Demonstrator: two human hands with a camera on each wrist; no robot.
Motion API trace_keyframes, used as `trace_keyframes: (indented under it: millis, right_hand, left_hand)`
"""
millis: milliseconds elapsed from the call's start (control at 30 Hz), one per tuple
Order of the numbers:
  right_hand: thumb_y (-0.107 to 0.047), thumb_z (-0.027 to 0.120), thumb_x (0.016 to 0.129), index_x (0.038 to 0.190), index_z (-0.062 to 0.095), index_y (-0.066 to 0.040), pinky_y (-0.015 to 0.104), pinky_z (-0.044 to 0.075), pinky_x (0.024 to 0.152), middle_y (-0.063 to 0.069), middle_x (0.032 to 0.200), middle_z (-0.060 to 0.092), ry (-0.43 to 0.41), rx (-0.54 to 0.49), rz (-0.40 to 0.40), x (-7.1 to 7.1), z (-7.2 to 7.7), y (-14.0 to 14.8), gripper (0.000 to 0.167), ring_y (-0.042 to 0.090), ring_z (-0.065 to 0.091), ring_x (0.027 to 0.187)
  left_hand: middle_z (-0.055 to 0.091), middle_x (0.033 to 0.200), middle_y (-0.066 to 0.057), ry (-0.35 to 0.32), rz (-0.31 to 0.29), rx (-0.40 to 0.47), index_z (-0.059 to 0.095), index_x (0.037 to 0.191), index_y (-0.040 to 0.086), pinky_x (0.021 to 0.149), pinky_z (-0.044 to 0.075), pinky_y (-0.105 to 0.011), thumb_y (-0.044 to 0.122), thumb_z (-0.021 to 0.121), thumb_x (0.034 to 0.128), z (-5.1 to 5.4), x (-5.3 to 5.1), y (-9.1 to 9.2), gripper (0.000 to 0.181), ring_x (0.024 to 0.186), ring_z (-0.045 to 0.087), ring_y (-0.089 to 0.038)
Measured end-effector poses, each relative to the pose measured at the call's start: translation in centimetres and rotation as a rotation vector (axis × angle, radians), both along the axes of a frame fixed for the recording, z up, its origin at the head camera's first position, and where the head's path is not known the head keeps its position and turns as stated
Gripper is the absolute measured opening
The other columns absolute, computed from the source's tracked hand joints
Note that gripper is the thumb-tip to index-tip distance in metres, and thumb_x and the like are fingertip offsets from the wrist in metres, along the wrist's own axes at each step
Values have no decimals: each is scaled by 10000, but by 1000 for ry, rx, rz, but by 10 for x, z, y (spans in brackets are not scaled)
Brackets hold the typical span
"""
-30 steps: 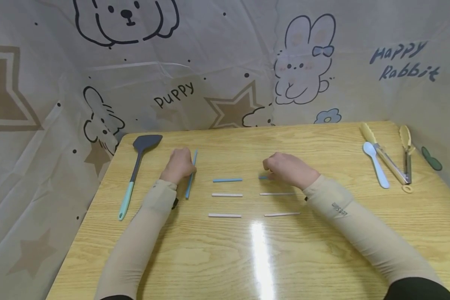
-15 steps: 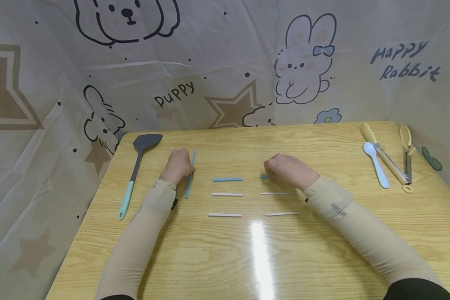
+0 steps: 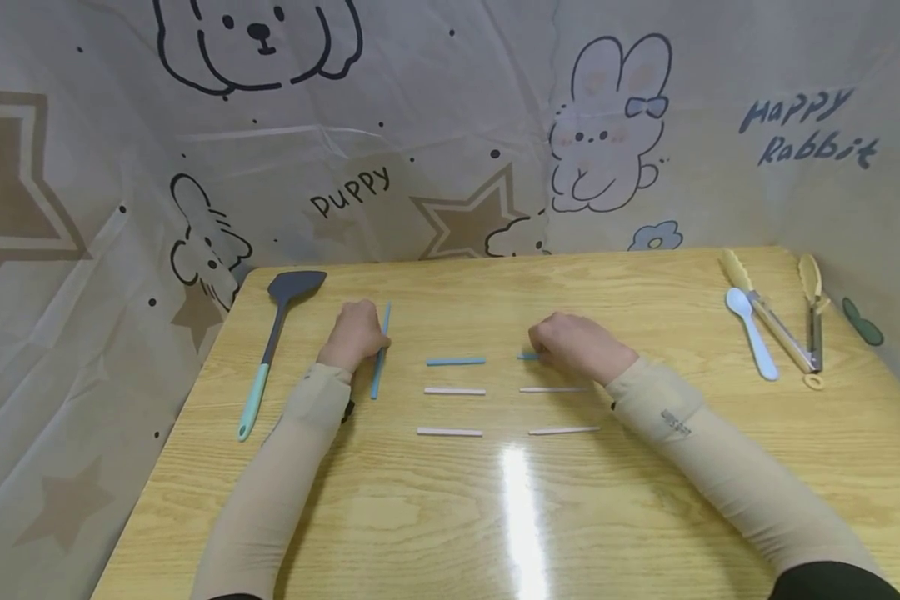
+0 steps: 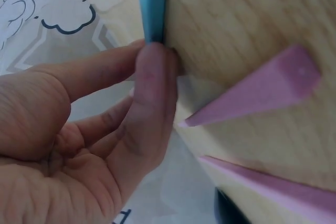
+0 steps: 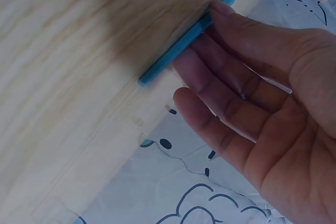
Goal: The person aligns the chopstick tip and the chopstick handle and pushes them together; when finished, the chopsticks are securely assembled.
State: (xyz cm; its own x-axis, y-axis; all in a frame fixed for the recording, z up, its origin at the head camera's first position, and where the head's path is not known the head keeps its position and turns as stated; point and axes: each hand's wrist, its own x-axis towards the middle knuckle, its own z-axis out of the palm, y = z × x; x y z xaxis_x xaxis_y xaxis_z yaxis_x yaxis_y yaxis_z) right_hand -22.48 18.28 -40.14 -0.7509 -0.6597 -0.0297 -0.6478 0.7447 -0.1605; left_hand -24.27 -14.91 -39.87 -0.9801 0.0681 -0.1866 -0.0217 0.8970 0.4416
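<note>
My left hand (image 3: 354, 336) pinches a thin blue stick (image 3: 378, 379) between thumb and fingertip. The stick points away from me, left of the other sticks. In the left wrist view, the blue stick (image 4: 153, 3) runs up from the pinch, with two tapered pinkish sticks (image 4: 262, 90) beside it. My right hand (image 3: 581, 346) pinches another blue stick (image 3: 527, 357), mostly hidden under it in the head view. The right wrist view shows that blue stick (image 5: 173, 56) close to the tabletop, with the thumb on it and other fingers loosely bent. A third blue stick (image 3: 456, 362) lies between the hands.
Several pale pinkish sticks (image 3: 450, 432) lie in two columns nearer me on the wooden table (image 3: 390, 517). A dark spatula (image 3: 273, 333) with mint handle lies left. On the right are a light-blue spoon (image 3: 753, 337) and tongs (image 3: 776, 321). A printed sheet (image 3: 435, 100) hangs behind.
The blue stick in my left hand has turned slightly, its far end shifting a little left. My right hand stays almost still on its blue stick. The other sticks remain in place.
</note>
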Motion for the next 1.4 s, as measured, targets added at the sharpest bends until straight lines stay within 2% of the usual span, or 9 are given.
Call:
trace_keyframes:
  millis: [100, 167, 233, 333, 400, 500, 800, 967, 1400]
  right_hand:
    - [-12, 784, 812, 786, 672, -85, 304, 540, 626, 22, 787, 662, 6, 1, -1, 1, -2, 0, 136, 155, 608, 685]
    - [-19, 786, 814, 781, 671, -92, 303, 539, 624, 16, 788, 661, 11, 0, -3, 1, -3, 0, 139, 151, 605, 684]
    - [-28, 791, 814, 779, 670, -89, 301, 541, 623, 18, 789, 662, 16, 3, 7, 0, -4, -1, 140, 155, 610, 688]
    - [-30, 786, 820, 777, 666, -88, 295, 539, 622, 19, 792, 660, 15, 10, 12, 1, -5, -1, 140, 159, 612, 697]
    - [-23, 782, 822, 770, 662, -84, 289, 535, 619, 18, 786, 656, 16, 12, 13, 1, -5, -1, 144, 157, 609, 696]
    - [-3, 771, 824, 754, 652, -86, 281, 525, 607, 11, 767, 646, 21, 1, 11, 1, -6, -1, 161, 148, 594, 677]
    - [16, 765, 824, 727, 627, -92, 262, 514, 588, 11, 741, 635, 44, -13, 33, 3, -9, 2, 201, 147, 589, 660]
    - [33, 756, 824, 717, 619, -87, 250, 503, 572, 6, 719, 619, 71, -22, 45, 4, -9, 1, 211, 142, 577, 642]
    - [34, 746, 829, 740, 623, -78, 259, 520, 586, 28, 725, 608, 97, -12, 46, 3, -9, 2, 190, 171, 593, 656]
  left_hand:
    - [493, 553, -44, 29, -12, -47, 547, 659, 26, 541, 485, -296, 50, 718, 872, 2, 5, 3, 274, 494, 494, -158]
    - [485, 587, -45, 74, -35, -88, 542, 684, 34, 747, 542, -375, 91, 730, 885, 4, 9, 9, 281, 532, 483, -169]
    - [485, 622, -49, 116, -72, -114, 550, 709, 31, 770, 535, -426, 144, 721, 908, 7, 13, 17, 286, 555, 459, -174]
    - [587, 712, -41, 163, -163, -123, 620, 785, 48, 775, 531, -421, 234, 718, 928, 11, 18, 32, 253, 593, 504, -168]
    - [634, 815, -44, 180, -230, -114, 648, 852, 67, 613, 493, -370, 274, 716, 930, 12, 20, 42, 232, 660, 529, -169]
    - [672, 946, -51, 200, -317, -110, 676, 930, 91, 623, 487, -337, 298, 726, 921, 11, 21, 54, 213, 751, 563, -182]
    - [634, 937, -10, 176, -477, -118, 697, 1041, 88, 697, 513, -322, 285, 778, 875, -6, 20, 71, 270, 831, 575, -152]
    - [642, 972, -19, 171, -520, -156, 699, 1011, 110, 713, 523, -300, 283, 785, 866, -13, 20, 77, 242, 854, 593, -151]
    - [653, 924, 0, 214, -577, -207, 691, 895, 105, 732, 524, -262, 120, 740, 903, -14, 21, 84, 52, 852, 600, -137]
